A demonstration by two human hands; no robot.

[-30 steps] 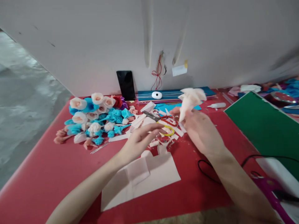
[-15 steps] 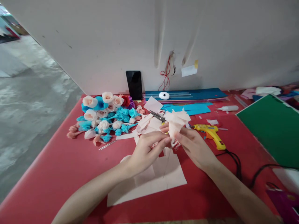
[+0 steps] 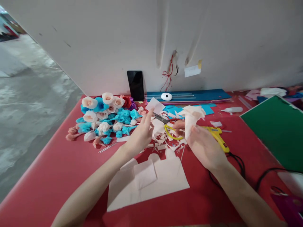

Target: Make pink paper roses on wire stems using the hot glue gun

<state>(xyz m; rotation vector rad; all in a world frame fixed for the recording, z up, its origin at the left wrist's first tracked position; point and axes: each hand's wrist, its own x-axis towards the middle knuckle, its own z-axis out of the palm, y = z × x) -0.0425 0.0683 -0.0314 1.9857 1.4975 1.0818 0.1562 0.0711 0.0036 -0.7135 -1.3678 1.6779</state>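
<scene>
Your R hand point(image 3: 204, 146) pinches a part-formed pale flower point(image 3: 193, 116), L hand point(image 3: 139, 137) open, apart & empty; looks mid-batch imo: finished flowers point(image 3: 106, 118) piled, pink sheet point(image 3: 151, 183) partly uncut.

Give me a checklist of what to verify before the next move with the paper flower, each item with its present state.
1. Grip on the paper flower: ok. The right hand pinches it at its base and holds it above the table.
2. Left hand free: ok. It is open, fingers spread, and holds nothing.
3. Scissors at hand: ok. They lie on the scraps between the two hands.
4. Glue gun ready: cannot tell. It lies just beyond the right hand, and its heat does not show.
5. Cable out of the way: not ok. It loops close beside the right forearm.
</scene>
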